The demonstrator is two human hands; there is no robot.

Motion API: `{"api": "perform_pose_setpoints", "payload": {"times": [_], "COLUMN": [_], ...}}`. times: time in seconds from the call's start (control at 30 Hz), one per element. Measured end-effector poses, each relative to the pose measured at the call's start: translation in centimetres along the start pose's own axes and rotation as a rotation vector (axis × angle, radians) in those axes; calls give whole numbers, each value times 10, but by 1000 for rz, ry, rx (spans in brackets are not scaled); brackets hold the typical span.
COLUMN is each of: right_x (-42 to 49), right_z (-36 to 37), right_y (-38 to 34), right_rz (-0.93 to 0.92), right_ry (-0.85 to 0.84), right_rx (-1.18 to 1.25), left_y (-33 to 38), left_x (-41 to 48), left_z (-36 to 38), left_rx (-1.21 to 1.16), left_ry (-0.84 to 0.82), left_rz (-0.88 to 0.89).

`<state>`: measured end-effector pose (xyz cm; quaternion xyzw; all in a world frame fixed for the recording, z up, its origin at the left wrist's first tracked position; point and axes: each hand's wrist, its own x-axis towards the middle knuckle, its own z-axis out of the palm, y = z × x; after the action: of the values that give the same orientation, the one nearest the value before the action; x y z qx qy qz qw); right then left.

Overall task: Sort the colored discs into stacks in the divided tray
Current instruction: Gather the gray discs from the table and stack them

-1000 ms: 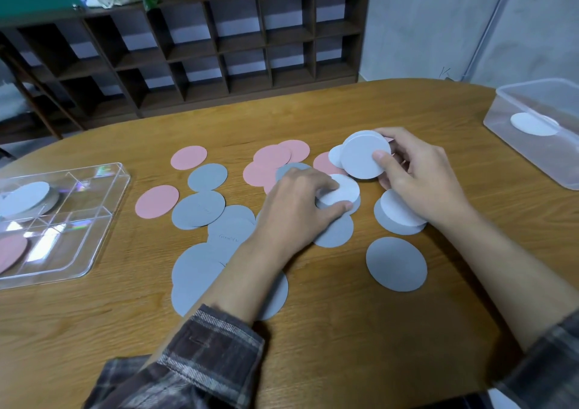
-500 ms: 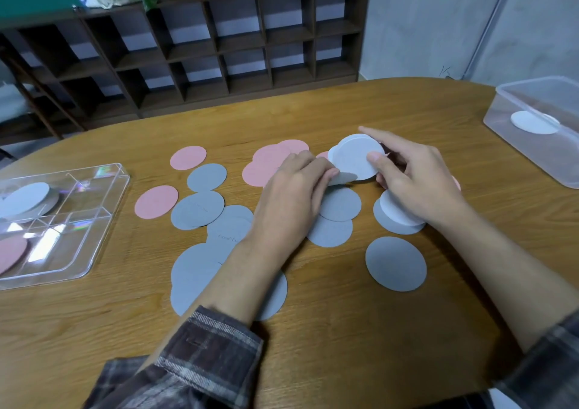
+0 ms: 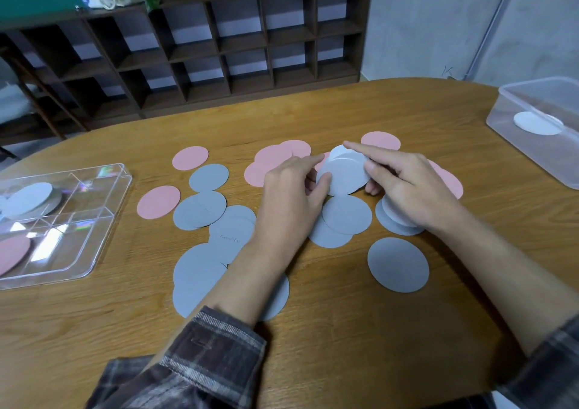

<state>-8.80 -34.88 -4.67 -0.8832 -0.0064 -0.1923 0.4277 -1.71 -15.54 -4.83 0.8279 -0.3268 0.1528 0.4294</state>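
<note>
Both hands hold a small stack of white discs (image 3: 343,175) just above the table's middle. My left hand (image 3: 289,195) grips its left edge with thumb and fingers. My right hand (image 3: 404,186) pinches its right edge, the index finger lying along the top. Loose grey discs (image 3: 346,214) and pink discs (image 3: 272,158) lie scattered on the wooden table (image 3: 313,330) around and under my hands. One more white disc (image 3: 396,214) lies under my right palm. The clear divided tray (image 3: 103,220) sits at the left, with a white stack (image 3: 28,200) and a pink disc (image 3: 11,253) in separate compartments.
A clear plastic box (image 3: 539,133) with a white disc (image 3: 535,123) inside stands at the table's right edge. A dark wooden cubby shelf (image 3: 219,48) runs along the wall behind the table. A single grey disc (image 3: 398,264) lies near my right forearm.
My left hand lifted a white disc off the table, carried it up and right, and joined it to the stack in my right hand. Both hands now grip the stack.
</note>
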Motion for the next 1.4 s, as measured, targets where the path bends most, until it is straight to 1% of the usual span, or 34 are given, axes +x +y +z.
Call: {"api": "perform_pose_setpoints", "payload": {"times": [0.13, 0.27, 0.37, 0.5, 0.67, 0.73, 0.8, 0.9, 1.03, 1.1, 1.2, 1.4], "right_x": [-1, -3, -3, -4, -8, -9, -10, -14, -27, -30, -28, -25], "right_z": [0, 3, 3, 0, -16, -22, -28, -40, -55, -57, -57, -51], "right_y": [-2, -3, -6, -7, 0, 0, -1, 2, 21, 27, 29, 28], "right_rz": [9, -17, -33, -75, 36, 66, 86, 64, 71, 88, 93, 82], "right_ry": [-28, -48, -62, -6, 68, 112, 151, 184, 229, 269, 300, 252], "right_rx": [4, -220, -281, -245, -152, -50, 13, -50, -76, -58, -43, -77], "left_y": [-3, -5, -4, -3, 8, 11, 15, 21, 31, 33, 34, 26], "left_x": [0, 0, -1, 0, -4, -6, -9, -12, -14, -14, -13, -12], "left_z": [2, 5, 7, 9, 7, 8, 10, 14, 23, 28, 34, 37], "left_rx": [-15, -10, -24, -26, 47, -2, -8, 53, 84, 70, 62, 61], "left_ry": [12, 11, 9, 13, -1, -76, -227, -398, -514, -539, -535, -463], "left_rz": [-29, -40, -57, -46, -16, 44, 157, 298, 320, 314, 298, 241]}}
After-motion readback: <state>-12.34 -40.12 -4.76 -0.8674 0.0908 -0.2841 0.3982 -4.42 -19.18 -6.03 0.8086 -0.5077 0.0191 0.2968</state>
